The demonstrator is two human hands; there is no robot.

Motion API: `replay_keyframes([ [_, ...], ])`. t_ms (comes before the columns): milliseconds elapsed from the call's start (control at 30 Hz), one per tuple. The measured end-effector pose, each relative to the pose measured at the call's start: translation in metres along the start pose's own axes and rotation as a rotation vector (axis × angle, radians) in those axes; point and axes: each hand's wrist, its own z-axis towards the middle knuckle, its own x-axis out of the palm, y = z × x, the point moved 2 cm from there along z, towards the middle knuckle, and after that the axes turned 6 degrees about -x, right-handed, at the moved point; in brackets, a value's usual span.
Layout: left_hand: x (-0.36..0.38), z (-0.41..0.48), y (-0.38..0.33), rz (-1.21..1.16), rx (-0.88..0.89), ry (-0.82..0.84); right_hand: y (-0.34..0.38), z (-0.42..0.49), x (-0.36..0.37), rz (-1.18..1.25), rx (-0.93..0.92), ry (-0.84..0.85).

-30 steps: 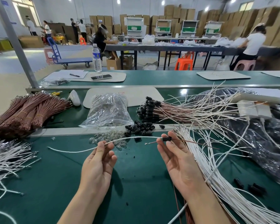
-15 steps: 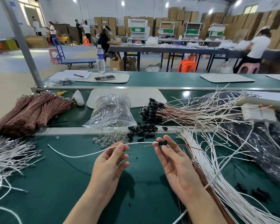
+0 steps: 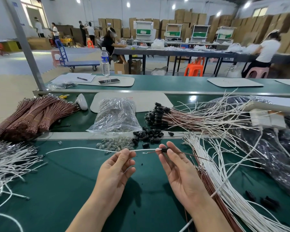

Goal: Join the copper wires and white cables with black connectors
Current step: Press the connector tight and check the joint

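1. Left hand (image 3: 116,168) sits closer to right hand (image 3: 179,169) than a second ago; its fingertips pinch white cable (image 3: 146,149).
2. Right hand pinches black connector (image 3: 165,149); cable tip meets it.
3. Copper wire (image 3: 197,157) trails right from connector, above table (image 3: 65,181).

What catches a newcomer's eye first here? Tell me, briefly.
Dead centre, the left hand pinches a white cable and the right hand pinches a black connector with a copper wire trailing right. A heap of white cables fans out at right; banded copper bundles lie far left.
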Motion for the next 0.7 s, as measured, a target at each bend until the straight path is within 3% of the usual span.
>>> replay_keyframes([
  [433,0.002,-0.001,0.004,0.080,0.110,0.018,-0.006,0.003,-0.002,-0.094,0.000,0.005],
  [700,0.008,-0.012,0.005,0.352,0.192,0.123,-0.017,0.001,0.001,-0.339,-0.008,0.075],
])
